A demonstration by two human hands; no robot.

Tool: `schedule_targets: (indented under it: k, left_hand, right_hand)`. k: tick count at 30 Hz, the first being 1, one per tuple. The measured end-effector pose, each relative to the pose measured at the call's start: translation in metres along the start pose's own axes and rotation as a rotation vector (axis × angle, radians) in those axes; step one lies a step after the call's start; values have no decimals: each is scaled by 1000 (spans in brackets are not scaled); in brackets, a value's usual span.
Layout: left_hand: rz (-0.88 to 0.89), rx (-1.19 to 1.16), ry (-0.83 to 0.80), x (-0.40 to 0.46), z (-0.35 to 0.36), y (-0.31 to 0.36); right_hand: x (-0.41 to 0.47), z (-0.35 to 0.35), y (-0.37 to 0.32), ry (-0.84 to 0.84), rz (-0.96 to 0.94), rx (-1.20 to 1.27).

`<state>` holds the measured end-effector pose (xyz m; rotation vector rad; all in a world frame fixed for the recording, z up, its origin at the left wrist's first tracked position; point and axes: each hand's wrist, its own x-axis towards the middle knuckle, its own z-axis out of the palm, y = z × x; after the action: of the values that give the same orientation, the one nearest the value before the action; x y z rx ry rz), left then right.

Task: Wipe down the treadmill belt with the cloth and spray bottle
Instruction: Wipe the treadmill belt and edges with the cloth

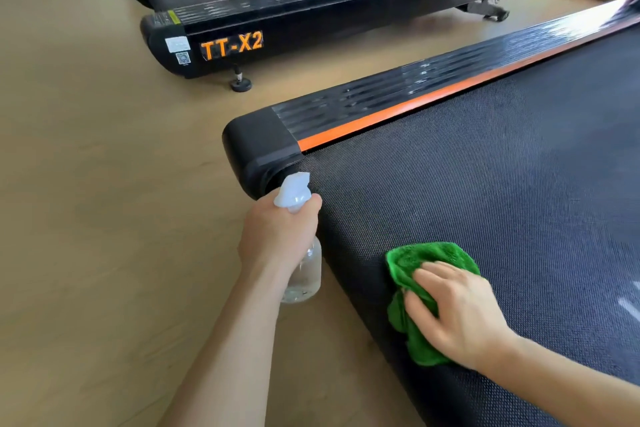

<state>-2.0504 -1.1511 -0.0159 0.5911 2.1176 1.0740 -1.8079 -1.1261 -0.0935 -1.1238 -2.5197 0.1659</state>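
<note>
Second treadmill [311, 7], marked TT-X2, stands well apart on the wood floor [86, 184]. Side rail [415, 94], black with an orange strip, borders the belt [502, 166]; its long axis runs from near left to far right. Bottle [302, 267]: clear, upright, white nozzle pointing at the rail's end cap, gripped by left hand [277, 236] beside the belt's edge. Cloth [415, 288]: green, bunched, on the belt's near end, pressed down by right hand [460, 315], fingers spread nearly flat.
</note>
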Motion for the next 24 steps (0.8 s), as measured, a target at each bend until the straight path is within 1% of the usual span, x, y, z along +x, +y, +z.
schedule_targets:
  k: [6, 14, 19, 24]
  left_hand:
    - [-69, -36, 53, -8, 0, -5]
    - [-64, -71, 80, -30, 4, -1]
    - [-47, -43, 74, -35, -2, -3]
    - [-71, -19, 144, -35, -11, -7]
  right_hand:
    - [-4, 5, -1, 85, 50, -21]
    - [-6, 5, -3, 104, 47, -10]
    - [-7, 4, -3, 107, 34, -22]
    - [-7, 3, -3, 120, 28, -18]
